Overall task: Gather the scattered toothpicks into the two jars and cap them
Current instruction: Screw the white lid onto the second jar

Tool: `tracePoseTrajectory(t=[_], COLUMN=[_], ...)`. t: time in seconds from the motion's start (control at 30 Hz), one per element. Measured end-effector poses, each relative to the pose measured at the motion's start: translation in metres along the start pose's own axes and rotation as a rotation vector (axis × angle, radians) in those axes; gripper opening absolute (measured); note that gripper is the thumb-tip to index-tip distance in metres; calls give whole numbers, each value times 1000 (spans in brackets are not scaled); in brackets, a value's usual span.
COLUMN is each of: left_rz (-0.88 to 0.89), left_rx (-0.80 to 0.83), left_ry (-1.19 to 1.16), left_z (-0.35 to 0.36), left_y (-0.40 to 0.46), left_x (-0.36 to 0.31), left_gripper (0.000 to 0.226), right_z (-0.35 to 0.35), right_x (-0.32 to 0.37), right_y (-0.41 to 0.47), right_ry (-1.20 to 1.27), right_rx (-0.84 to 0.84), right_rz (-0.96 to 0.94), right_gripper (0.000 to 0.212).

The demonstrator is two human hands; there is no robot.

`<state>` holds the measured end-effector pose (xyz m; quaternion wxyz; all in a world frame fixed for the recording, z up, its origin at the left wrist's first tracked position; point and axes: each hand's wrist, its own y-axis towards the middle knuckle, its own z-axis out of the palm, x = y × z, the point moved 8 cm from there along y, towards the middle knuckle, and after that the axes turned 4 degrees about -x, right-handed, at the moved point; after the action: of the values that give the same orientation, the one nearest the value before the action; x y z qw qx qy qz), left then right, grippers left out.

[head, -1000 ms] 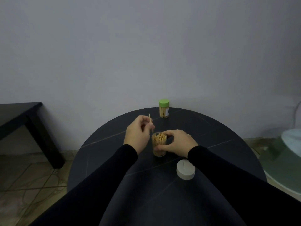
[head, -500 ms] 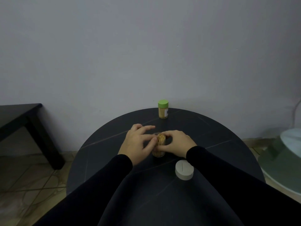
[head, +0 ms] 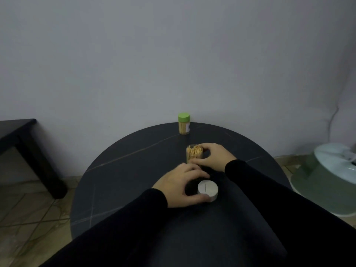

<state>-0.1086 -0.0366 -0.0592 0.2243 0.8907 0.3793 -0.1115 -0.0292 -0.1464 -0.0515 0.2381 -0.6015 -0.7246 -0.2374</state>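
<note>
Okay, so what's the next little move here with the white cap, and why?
Probably lift the white cap and carry it over the open jar. The left hand already has its thumb and fingers curled round the cap on the round table, the right hand grips the jar, which stands full of toothpicks with no lid, and the green-capped jar is already closed.

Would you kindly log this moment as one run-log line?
left hand: grips white cap on table | right hand: holds open jar | green-capped jar: closed
</note>
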Motion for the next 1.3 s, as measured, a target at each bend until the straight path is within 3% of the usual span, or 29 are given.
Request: tracePoseTrajectory(t=[0.1, 0.23, 0.37, 0.5, 0.6, 0.77, 1.03, 1.3], left_rz=[3, -3, -55, -275, -395, -432, -421, -478], left_rx=[30, -10, -341, -626, -556, -496, -395, -496], left_ry=[-42, -52, -185, -301, -322, -280, -138, -304], left_z=[12, 9, -30, -53, -42, -36, -40, -31], left_y=[3, 4, 4, 6, 10, 15, 26, 17], left_x=[-6, -6, 4, 31, 43, 42, 36, 35], left_gripper=[58, 48, 42, 38, 40, 42, 49, 50], right_z=[-3, -1, -1, 2, 8, 10, 14, 14], right_x=[-2, -4, -8, 5, 13, 12, 3, 2], right_y=[-2, -2, -2, -7, -8, -5, -2, -3], right_ry=[16, 50, 88, 115, 117, 152, 217, 151], right_rx=[-6, 0, 10, 33, 68, 71, 46, 16], right_rz=[12, 14, 43, -58, -100, -111, -75, -95], right_gripper=[59, 59, 53, 44, 38, 25, 32, 23])
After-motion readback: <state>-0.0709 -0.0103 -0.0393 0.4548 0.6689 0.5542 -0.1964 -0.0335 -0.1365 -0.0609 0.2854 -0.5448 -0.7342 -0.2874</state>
